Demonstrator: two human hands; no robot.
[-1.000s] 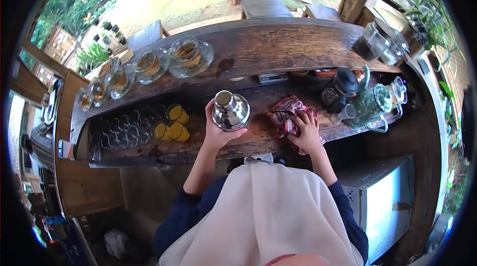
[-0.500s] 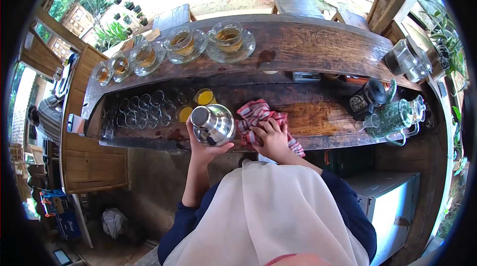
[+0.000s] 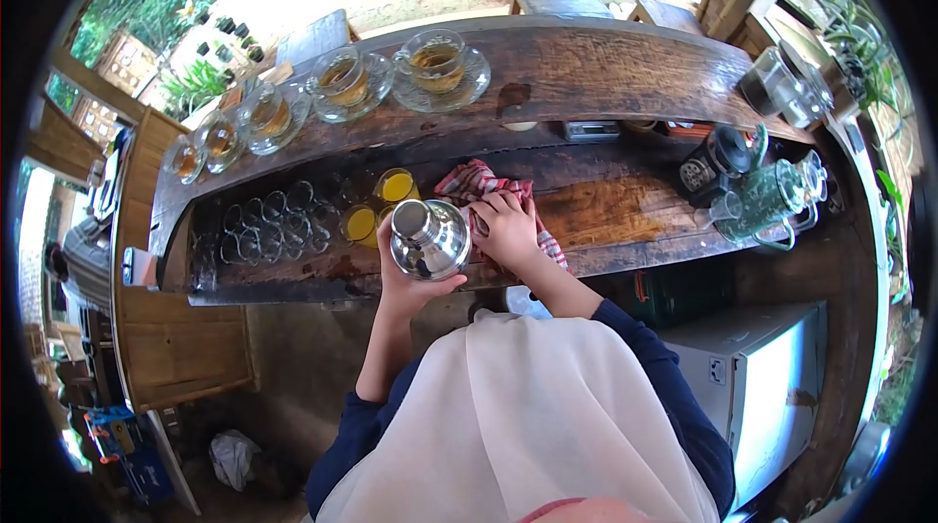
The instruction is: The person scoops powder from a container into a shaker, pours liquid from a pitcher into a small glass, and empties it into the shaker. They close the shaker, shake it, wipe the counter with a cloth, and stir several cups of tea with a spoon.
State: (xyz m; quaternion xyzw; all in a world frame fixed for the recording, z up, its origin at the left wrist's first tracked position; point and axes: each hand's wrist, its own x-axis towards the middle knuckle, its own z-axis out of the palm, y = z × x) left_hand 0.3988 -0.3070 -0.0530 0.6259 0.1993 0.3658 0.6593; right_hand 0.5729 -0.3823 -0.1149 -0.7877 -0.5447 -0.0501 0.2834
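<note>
My left hand [image 3: 399, 291] is wrapped round a shiny steel cocktail shaker [image 3: 437, 248], its capped top tipped toward the back of the counter. Beside the shaker, my right hand [image 3: 510, 235] has bent fingers on a red and white checked cloth [image 3: 481, 178], with a fold of it showing between the fingers and the steel. Most of the cloth lies bunched on the lower wooden counter [image 3: 606, 196]. Just left of the shaker stand two glasses of yellow liquid, one behind [image 3: 397, 185] and one in front [image 3: 360, 224].
Several empty glasses [image 3: 274, 225] stand at the left. Along the raised bar [image 3: 606, 69] are several glass cups of amber drink, the nearest [image 3: 437, 69] on a saucer. A French press [image 3: 711, 167] and a green speckled pot [image 3: 765, 201] are at the right. A person [image 3: 86, 264] is far left.
My right hand has moved left to the shaker's side, pulling some cloth with it. The shaker has shifted slightly right in my left hand. The whole view has shifted a little.
</note>
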